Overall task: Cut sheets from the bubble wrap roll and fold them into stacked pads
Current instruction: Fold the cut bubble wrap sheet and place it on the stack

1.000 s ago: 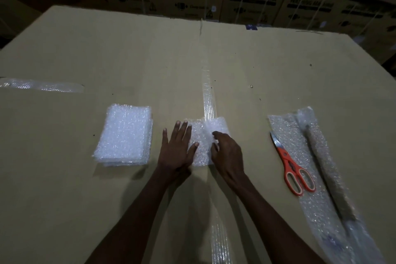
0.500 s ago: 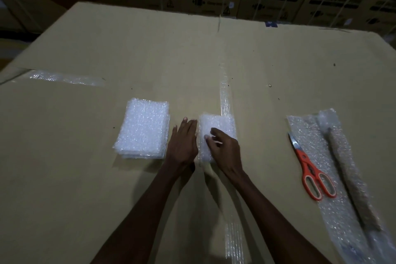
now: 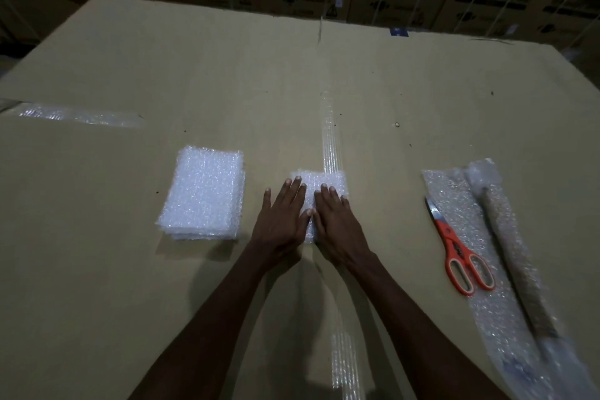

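My left hand (image 3: 281, 219) and right hand (image 3: 337, 221) lie flat, fingers straight, squashing the folded pad (image 3: 319, 183) so it stays folded. The stack (image 3: 204, 193) waits at nine o'clock.

Folded pad (image 3: 319, 183) mostly hidden under hands; bubble wrap roll (image 3: 516, 253) cut off, blurred lower right.

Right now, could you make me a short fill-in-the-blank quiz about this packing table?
1. Both hands, left and right, press flat on a folded ____ pad.
2. The scissors have ____ handles.
3. The stack of pads lies on the person's ____ side.

Missing words: bubble wrap; orange; left
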`<act>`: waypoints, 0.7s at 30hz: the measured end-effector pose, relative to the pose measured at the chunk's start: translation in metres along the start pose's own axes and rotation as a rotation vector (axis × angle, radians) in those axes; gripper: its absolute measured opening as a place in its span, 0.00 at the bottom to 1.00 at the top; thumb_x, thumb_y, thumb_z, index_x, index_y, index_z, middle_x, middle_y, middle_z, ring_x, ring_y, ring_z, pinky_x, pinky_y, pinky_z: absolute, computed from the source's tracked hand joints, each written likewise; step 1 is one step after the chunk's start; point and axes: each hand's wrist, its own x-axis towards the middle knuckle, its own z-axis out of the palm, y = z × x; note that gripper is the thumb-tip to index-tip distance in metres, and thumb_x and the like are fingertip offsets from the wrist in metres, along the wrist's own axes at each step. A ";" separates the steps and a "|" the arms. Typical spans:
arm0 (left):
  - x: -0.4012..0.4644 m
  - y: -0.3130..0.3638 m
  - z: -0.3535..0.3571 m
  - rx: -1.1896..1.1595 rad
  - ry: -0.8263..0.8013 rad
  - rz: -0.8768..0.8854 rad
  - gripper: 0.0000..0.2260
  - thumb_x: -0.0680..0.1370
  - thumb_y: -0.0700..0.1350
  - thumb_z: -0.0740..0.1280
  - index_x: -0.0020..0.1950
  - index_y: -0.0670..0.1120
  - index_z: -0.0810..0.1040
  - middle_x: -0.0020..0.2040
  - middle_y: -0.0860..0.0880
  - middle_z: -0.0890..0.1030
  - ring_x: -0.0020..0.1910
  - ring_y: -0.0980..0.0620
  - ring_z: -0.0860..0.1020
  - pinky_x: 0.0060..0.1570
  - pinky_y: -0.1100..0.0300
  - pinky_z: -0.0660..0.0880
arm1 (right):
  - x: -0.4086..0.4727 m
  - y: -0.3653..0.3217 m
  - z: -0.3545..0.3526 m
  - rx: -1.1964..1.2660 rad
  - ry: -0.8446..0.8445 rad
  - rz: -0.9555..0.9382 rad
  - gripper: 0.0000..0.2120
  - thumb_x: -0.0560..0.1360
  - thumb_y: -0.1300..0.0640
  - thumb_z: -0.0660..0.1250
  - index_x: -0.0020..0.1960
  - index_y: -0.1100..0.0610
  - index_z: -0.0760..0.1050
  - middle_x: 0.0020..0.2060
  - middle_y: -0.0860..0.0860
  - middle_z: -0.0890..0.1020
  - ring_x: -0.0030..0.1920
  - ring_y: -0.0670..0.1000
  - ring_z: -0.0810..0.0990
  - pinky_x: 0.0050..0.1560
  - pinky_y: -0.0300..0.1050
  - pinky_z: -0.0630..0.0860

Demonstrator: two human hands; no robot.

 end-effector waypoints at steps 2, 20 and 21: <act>-0.001 -0.008 0.000 0.033 -0.052 -0.011 0.31 0.81 0.60 0.38 0.82 0.47 0.47 0.82 0.51 0.44 0.80 0.52 0.42 0.76 0.41 0.39 | 0.001 0.001 0.005 -0.019 -0.034 -0.005 0.26 0.87 0.50 0.48 0.82 0.62 0.55 0.82 0.59 0.55 0.82 0.57 0.52 0.80 0.49 0.43; -0.008 -0.016 0.008 0.116 0.053 0.021 0.29 0.83 0.57 0.44 0.82 0.45 0.53 0.82 0.48 0.52 0.81 0.50 0.48 0.75 0.39 0.39 | 0.013 0.012 -0.036 0.479 0.255 0.618 0.18 0.73 0.47 0.77 0.51 0.61 0.82 0.45 0.54 0.85 0.47 0.57 0.83 0.45 0.45 0.73; -0.008 -0.015 0.007 0.122 0.047 0.018 0.30 0.83 0.58 0.44 0.82 0.45 0.52 0.82 0.48 0.52 0.81 0.50 0.47 0.75 0.39 0.39 | 0.015 0.012 -0.036 0.588 0.207 0.656 0.17 0.71 0.48 0.79 0.50 0.61 0.82 0.45 0.55 0.85 0.48 0.57 0.84 0.46 0.49 0.78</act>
